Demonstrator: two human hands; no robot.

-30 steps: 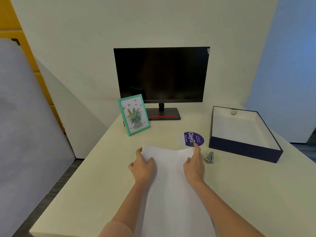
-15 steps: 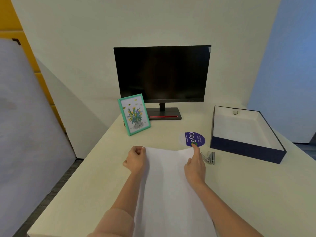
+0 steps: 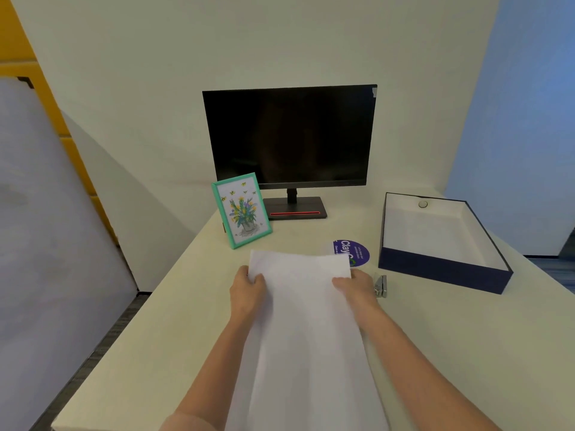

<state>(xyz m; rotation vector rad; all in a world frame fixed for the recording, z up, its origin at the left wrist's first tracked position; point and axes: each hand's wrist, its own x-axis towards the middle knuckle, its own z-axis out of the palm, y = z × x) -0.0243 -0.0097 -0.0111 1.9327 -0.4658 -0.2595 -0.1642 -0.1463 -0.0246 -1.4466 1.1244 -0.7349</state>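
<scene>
A long white sheet of paper runs from the desk's near edge toward the monitor, between my forearms. My left hand grips its left edge near the far end, thumb on top. My right hand grips the right edge at the same height, fingers curled over the paper. The sheet's far end lifts a little and covers part of a purple round sticker.
A cream desk carries a dark monitor, a green-framed flower picture, an open navy box at the right, and a small metal stapler beside my right hand. A grey board leans at the left.
Both hands went from resting on top of the sheet to gripping its side edges. The paper's far end has risen and moved forward over the purple sticker.
</scene>
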